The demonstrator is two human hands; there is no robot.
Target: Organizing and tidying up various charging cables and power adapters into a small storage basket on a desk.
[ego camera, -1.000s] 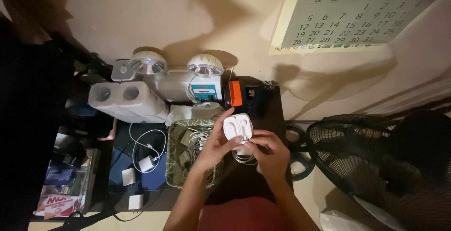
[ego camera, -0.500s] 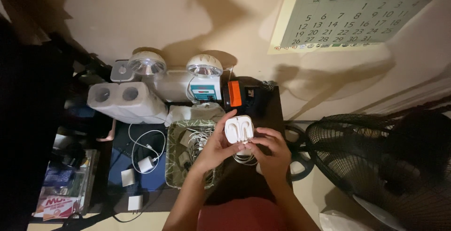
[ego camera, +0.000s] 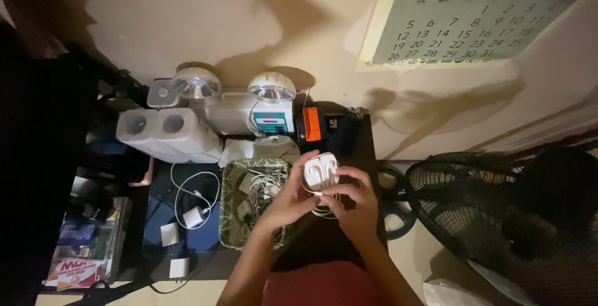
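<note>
Head view. White earphone case (ego camera: 321, 172): held above the dark table (ego camera: 364, 141), just right of the patterned tray (ego camera: 229, 203) of cables. Left hand (ego camera: 289, 200): clasped on the case's left side. Right hand (ego camera: 352, 203): fingertips pinched at its lower edge, where white cord (ego camera: 324, 211) hangs. Step judged: cord being tucked in. A steady hold with fine fingertip control is called for next.

A beige wall (ego camera: 187, 19) fills twelve o'clock, dim and crossed by broad shadows. A paper calendar (ego camera: 473, 23) hangs at one o'clock. Below stands a dark table (ego camera: 364, 150), crowded at ten o'clock with a twin-headed emergency lamp (ego camera: 237, 97). A black floor fan (ego camera: 498, 212) sits at four o'clock.
</note>
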